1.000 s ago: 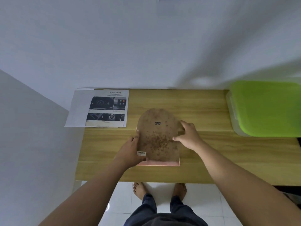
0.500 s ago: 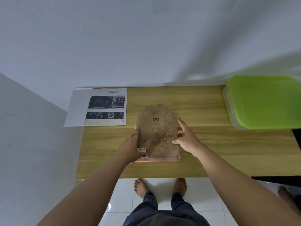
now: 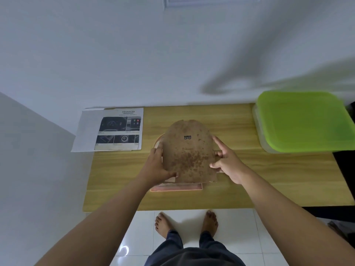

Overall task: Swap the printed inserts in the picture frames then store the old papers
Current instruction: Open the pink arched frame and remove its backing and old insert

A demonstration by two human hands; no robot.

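Observation:
A pink arch-topped picture frame [image 3: 176,187] lies face down in the middle of the wooden table [image 3: 269,179]. Its brown, stained backing board [image 3: 189,152] is raised off the frame, the near edge lifted. My left hand [image 3: 156,166] grips the board's left and lower-left edge. On the right edge, my right hand [image 3: 227,162] holds the board with thumb and bent fingers, the index finger pointing up along it. A printed sheet [image 3: 120,129] with dashboard photos lies flat at the table's far left corner, over a blank white paper [image 3: 86,131].
A clear storage box with a lime green lid [image 3: 303,120] stands at the table's far right, against the white wall. My bare feet [image 3: 186,221] stand on white floor tiles in front of the table's near edge.
The backing board has come up off the pink frame, whose bottom rail now shows more below it. Both hands have shifted up along the board's edges.

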